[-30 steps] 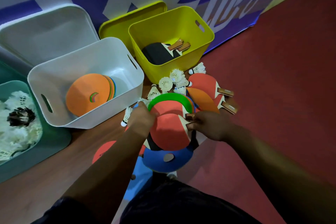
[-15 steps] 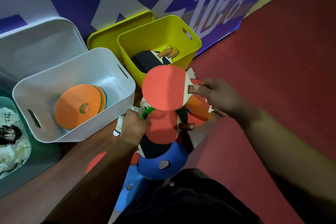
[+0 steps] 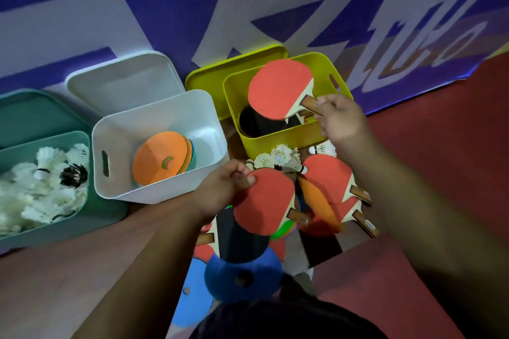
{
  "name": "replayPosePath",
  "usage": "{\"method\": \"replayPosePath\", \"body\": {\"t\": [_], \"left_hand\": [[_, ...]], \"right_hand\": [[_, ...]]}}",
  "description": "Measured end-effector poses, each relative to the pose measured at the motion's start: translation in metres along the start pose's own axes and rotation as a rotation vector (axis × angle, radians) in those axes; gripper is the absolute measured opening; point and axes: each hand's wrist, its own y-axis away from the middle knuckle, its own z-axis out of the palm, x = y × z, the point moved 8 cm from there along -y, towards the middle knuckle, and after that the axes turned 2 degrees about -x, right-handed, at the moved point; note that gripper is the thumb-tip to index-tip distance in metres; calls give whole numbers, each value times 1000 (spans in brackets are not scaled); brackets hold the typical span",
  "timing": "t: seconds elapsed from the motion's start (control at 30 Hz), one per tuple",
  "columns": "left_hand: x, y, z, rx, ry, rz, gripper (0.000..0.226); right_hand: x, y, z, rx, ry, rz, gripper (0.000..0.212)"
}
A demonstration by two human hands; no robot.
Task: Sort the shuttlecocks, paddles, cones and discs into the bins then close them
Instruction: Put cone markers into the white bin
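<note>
Pinching the wooden handle: right hand (image 3: 341,118), fingers curled round it. Held item: red paddle (image 3: 279,89), long axis running from the grip up and leftward, its flat round blade tilted above the open yellow bin (image 3: 275,140), over a black paddle (image 3: 256,124) lying inside. Below and left of that grip, the left hand (image 3: 223,190) pinches the rim of a second red paddle (image 3: 264,202) on the pile.

My right hand (image 3: 341,121) is pinching a red paddle (image 3: 278,88) by its wooden handle, tilting it over the open yellow bin (image 3: 275,140). My left hand (image 3: 220,190) is gripping a second red paddle (image 3: 264,201) atop the floor pile, white shuttlecocks (image 3: 283,158) lying just behind.
</note>
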Motion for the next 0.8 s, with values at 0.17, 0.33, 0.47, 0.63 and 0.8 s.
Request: {"method": "replayPosePath", "body": {"t": [0.17, 0.33, 0.47, 0.63, 0.8], "left_hand": [[31, 15, -4, 94, 129, 32, 9], [34, 40, -11, 227, 248, 19, 8], [28, 56, -11, 300, 328, 8, 7], [29, 58, -3, 346, 476, -5, 19], [40, 37, 4, 334, 550, 10, 15]], "right_hand": [[-20, -49, -3, -118, 344, -93, 27], [-11, -81, 26, -243, 178, 48, 21], [13, -98, 34, -220, 56, 167, 53], [8, -78, 24, -306, 267, 46, 34], [3, -32, 21, -434, -45, 62, 23]]}}
